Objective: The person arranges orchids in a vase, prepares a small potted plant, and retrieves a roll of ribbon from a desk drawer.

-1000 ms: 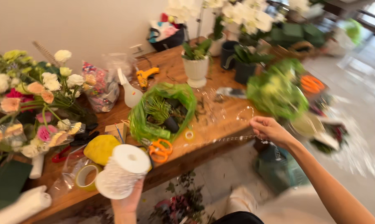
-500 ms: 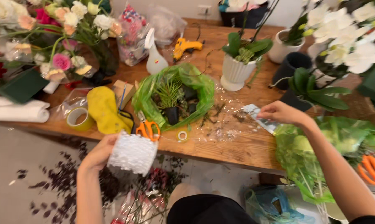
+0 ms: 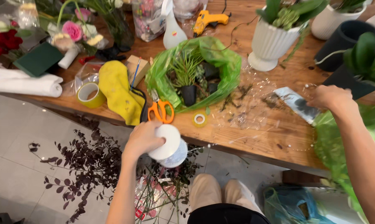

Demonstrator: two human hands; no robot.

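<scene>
Gripping a white spool [image 3: 167, 146] just off the near edge of the wooden table [image 3: 254, 137], the left hand [image 3: 144, 139] wraps it from above. The right hand [image 3: 332, 97] is closed, pinching a thin beaded strand over the tabletop near a foil packet [image 3: 297, 103]. Orange scissors [image 3: 160, 110] lie beside a green bag [image 3: 220, 62].

Left hand [image 3: 142, 139] grips white spool [image 3: 168, 146] below wooden table [image 3: 262, 137] edge; right hand [image 3: 330, 97] pinches bead strand [image 3: 295, 147].
</scene>
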